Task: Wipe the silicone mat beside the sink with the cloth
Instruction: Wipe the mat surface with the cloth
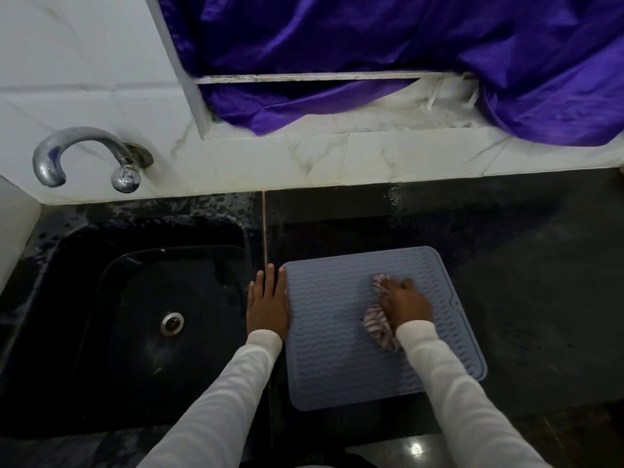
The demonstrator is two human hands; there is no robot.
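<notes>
Wiping looks midway: the right hand presses the bunched cloth mid-mat, left hand flat, steadying its sink-side edge, nearer rows apparently unwiped.

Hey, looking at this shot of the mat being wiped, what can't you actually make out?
Head view only:
- Silicone mat under the cloth and right hand: covered.
- Window behind the purple fabric: draped over.
- Sink interior: too dark to make out.
- Both elbows: cut off by the bottom edge.
</notes>
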